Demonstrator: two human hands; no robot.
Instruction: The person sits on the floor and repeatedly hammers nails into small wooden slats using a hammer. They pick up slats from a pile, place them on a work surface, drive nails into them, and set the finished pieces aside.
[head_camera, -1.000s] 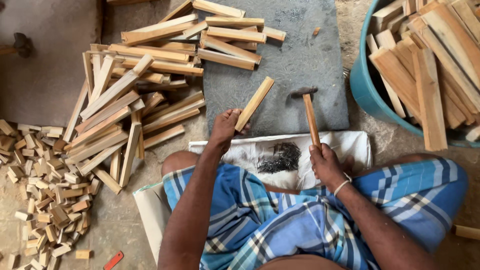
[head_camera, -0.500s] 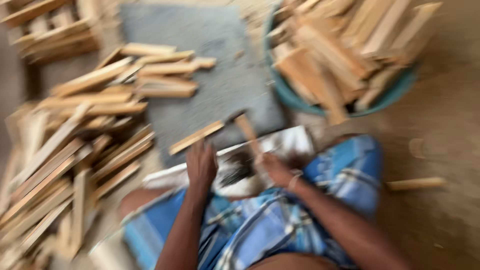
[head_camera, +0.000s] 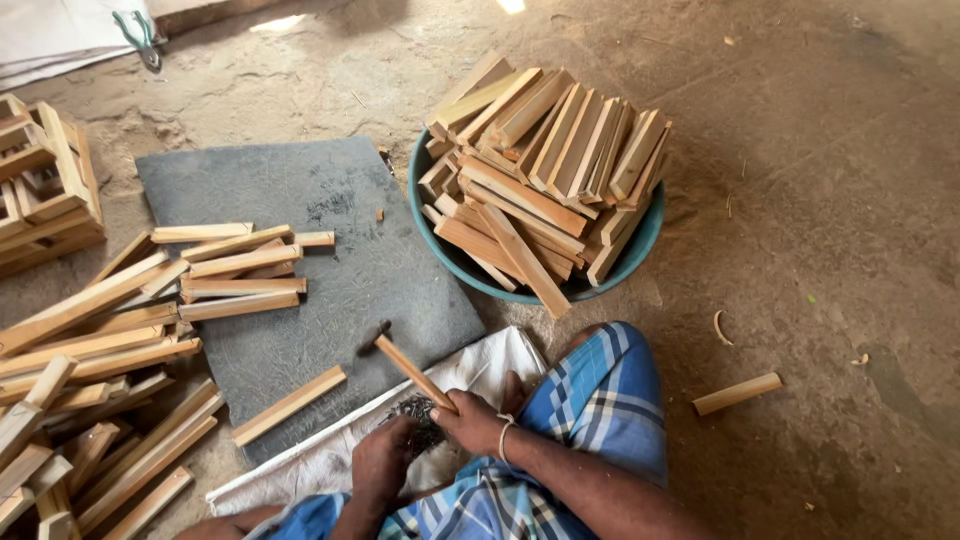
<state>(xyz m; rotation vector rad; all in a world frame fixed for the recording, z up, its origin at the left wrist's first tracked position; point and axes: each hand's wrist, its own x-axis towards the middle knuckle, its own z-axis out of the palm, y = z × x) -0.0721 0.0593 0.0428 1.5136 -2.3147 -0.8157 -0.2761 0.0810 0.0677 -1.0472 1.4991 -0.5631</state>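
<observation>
My right hand (head_camera: 478, 422) grips the wooden handle of a hammer (head_camera: 405, 365), whose dark head rests on the grey stone slab (head_camera: 330, 250). My left hand (head_camera: 385, 460) reaches into a dark pile of small nails (head_camera: 418, 408) on a white sack (head_camera: 330, 455) in front of my lap; its fingers are curled and what they hold is hidden. A single wooden strip (head_camera: 290, 404) lies on the slab's near edge, left of both hands.
A blue tub (head_camera: 640, 245) heaped with wooden strips stands beyond my right knee. Several strips lie on the slab's left part (head_camera: 240, 270) and in a big pile at left (head_camera: 90, 400). One loose strip (head_camera: 738, 392) lies on the dirt floor at right. Pliers (head_camera: 140, 35) lie at top left.
The view swung right, bringing the tub toward the centre. My left hand left the single strip on the slab and moved back to the nails. The hammer stays in my right hand.
</observation>
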